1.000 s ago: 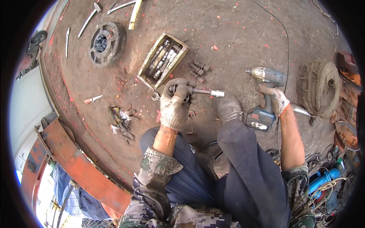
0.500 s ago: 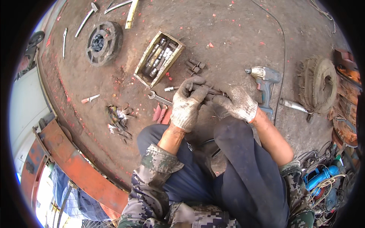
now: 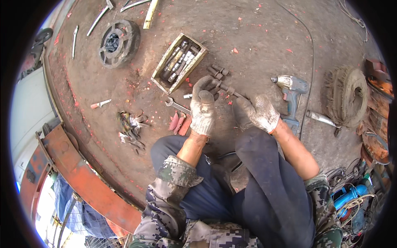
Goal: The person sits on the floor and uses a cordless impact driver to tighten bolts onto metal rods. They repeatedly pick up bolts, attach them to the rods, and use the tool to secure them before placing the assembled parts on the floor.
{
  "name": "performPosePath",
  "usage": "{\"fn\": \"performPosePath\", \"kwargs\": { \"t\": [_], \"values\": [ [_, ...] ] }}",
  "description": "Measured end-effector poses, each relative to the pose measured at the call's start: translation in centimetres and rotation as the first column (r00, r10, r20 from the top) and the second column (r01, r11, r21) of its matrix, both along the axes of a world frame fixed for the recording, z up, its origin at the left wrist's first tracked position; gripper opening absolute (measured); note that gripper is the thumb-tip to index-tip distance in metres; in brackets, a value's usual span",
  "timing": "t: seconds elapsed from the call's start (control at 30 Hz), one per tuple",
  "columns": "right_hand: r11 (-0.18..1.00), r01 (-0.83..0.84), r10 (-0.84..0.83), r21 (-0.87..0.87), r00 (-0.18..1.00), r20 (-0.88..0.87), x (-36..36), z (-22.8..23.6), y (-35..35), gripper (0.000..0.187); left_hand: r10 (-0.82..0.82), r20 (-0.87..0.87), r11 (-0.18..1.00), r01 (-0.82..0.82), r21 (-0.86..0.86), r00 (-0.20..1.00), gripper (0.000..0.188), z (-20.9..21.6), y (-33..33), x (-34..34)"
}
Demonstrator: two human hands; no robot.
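Observation:
My gloved left hand (image 3: 202, 106) has its fingers curled round one end of a long dark bolt (image 3: 226, 88). A nut or collar sits partway along the bolt, whose thinner end slants down to the right. Close to that end is my gloved right hand (image 3: 257, 112), its thumb and fingers apart and nothing visible in them. Just beyond my left fingers lie a few short thick bolts (image 3: 218, 72). A shiny socket (image 3: 187, 96) shows beside my left hand, and an open-end wrench (image 3: 178, 106) lies left of my wrist.
A wooden box (image 3: 156, 79) of sockets stands ahead. An impact wrench (image 3: 292, 84) lies right of my hands, near a cable (image 3: 313, 49) and a worn fibrous roll (image 3: 346, 97). Leftward are a ring-shaped wheel (image 3: 131, 43), a knife (image 3: 100, 104), stained gloves (image 3: 131, 128) and a hammer (image 3: 100, 18).
My right hand has come away from the bolt and its fingers have parted. My left hand keeps the bolt, now tilted more steeply. The whole view has shifted slightly.

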State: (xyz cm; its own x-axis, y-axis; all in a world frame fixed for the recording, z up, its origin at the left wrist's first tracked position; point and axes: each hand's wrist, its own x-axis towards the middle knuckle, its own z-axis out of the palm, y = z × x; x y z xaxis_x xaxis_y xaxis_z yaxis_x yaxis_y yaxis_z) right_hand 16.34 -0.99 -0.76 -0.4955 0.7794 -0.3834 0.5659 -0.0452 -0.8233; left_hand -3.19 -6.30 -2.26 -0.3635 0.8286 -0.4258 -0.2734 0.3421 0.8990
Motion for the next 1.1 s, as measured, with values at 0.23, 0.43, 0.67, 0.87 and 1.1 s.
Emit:
{"fn": "performPosePath", "kwargs": {
  "t": [0.23, 0.43, 0.67, 0.87, 1.1],
  "values": [
    [0.961, -0.197, 0.202, 0.195, 0.979, -0.008, -3.3, 0.0, -1.7, 0.026, 0.507, 0.398, 0.844, -0.347, -0.408, 0.765, 0.059, 1.5, 3.9, 0.1],
    [0.889, -0.22, 0.348, 0.401, 0.894, -0.282, -2.7, 1.9, -1.6, 0.029, -0.171, 0.871, 0.98, -0.016, 0.2, 0.461, 0.06, 3.8, 3.8, -1.2],
    [0.859, -0.362, 0.386, 0.361, 0.922, 0.007, -2.2, -0.4, -2.5, 0.024, 0.508, 0.327, 0.838, -0.369, -0.402, 0.797, 0.059, 6.1, 5.9, 2.0],
    [0.86, -0.407, 0.432, 0.308, 0.902, -0.015, -3.6, 2.2, -1.1, 0.044, 0.529, 0.355, 0.832, -0.389, -0.396, 0.771, 0.06, 5.8, 5.1, 0.3],
    [0.889, -0.242, 0.26, 0.389, 0.966, 0.008, 3.8, -4.8, -4.7, 0.046, 0.083, 0.692, 0.888, -0.368, 0.275, 0.717, 0.062, 13.1, 6.9, -10.5]
  ]
}}
